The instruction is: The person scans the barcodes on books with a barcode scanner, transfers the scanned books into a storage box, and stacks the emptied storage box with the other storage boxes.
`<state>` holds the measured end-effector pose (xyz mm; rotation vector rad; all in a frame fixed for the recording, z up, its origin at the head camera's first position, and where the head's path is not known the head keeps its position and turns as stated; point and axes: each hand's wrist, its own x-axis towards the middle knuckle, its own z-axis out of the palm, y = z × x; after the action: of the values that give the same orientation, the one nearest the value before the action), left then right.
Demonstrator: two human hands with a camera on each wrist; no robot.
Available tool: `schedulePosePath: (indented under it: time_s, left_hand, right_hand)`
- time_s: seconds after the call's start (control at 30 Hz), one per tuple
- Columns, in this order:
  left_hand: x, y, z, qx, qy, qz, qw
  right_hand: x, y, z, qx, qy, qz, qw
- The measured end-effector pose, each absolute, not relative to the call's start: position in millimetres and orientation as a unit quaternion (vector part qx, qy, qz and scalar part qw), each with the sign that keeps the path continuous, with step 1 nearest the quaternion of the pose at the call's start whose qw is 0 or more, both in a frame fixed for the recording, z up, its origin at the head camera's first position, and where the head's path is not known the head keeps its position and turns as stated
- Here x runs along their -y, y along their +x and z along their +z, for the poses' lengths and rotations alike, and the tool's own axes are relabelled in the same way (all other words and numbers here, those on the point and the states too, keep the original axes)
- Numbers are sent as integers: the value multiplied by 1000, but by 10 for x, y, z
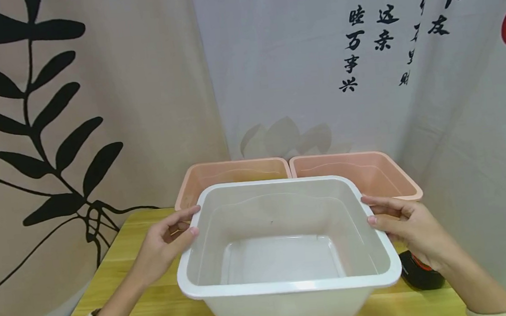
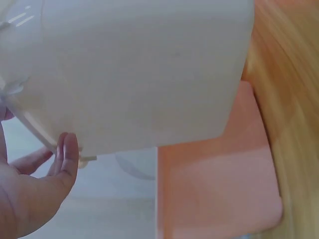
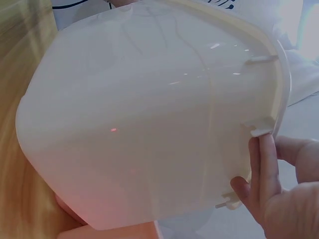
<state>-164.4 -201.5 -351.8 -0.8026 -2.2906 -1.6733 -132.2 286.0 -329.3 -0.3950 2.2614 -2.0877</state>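
Note:
A white plastic storage bin [image 1: 288,301] faces up with its open top toward me, and its inside holds nothing. My left hand [image 1: 170,243] grips the bin's left rim, thumb on top and fingers curled beneath. On the opposite side my right hand [image 1: 410,229] pinches the right rim in the same way. From the left wrist view, the fingertips [image 2: 70,149] curl under the rim along the bin's outer wall [image 2: 129,84]. In the right wrist view, the fingers [image 3: 266,169] lie against the underside of the rim near small plastic tabs [image 3: 261,127].
Two pink bins, one on the left [image 1: 231,172] and one on the right [image 1: 348,164], stand side by side behind the white bin. A black round object [image 1: 419,274] sits under my right wrist on the wooden table [image 1: 157,307]. Curtains [image 1: 272,66] hang behind.

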Motion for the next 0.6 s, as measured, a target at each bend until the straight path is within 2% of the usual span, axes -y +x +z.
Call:
schedulePosePath:
  time_s: [0.4, 0.6]
  left_hand:
    - [1860, -1745, -3200, 765, -305, -558, 99]
    - [1746, -1787, -3008, 765, -308, -561, 70]
  right_hand:
    - [-3112, -1405, -2974, -710, -129, -692, 31]
    - [-3258, -1472, -2793, -683, -118, -720, 43]
